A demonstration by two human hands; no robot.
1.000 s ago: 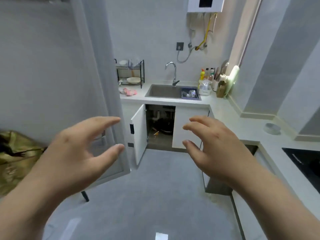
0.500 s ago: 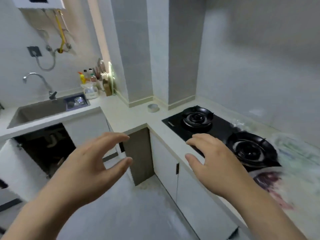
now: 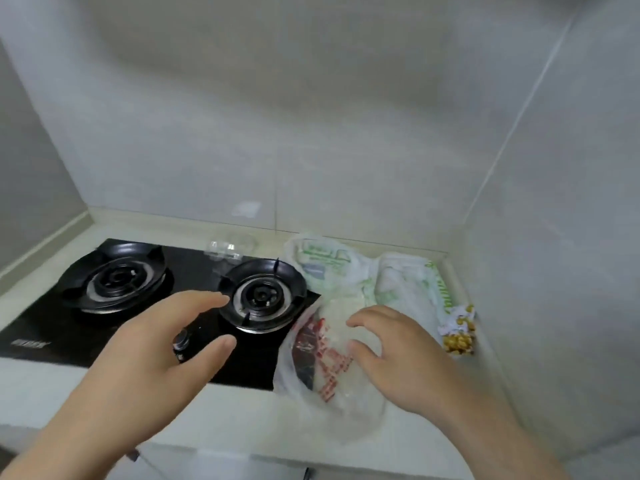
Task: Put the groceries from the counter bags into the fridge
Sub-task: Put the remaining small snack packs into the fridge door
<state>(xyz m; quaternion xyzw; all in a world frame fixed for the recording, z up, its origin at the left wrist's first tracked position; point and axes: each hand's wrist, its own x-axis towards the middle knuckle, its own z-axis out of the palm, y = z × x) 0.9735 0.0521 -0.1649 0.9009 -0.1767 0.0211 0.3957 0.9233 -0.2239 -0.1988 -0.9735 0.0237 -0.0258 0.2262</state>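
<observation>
The thin red-printed bag (image 3: 322,358) is lying slumped on the counter (image 3: 242,420) against the stove (image 3: 52,327), looking soft, light and slippery; gathering its loose top seems the safest hold. The right hand (image 3: 398,362) is hovering over it, grip wide and empty; the left hand (image 3: 156,358) is hanging just as wide above the stove.

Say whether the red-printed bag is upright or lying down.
Lying down: the red-printed bag sprawls flat on the counter, its corner overlapping the stove.
</observation>
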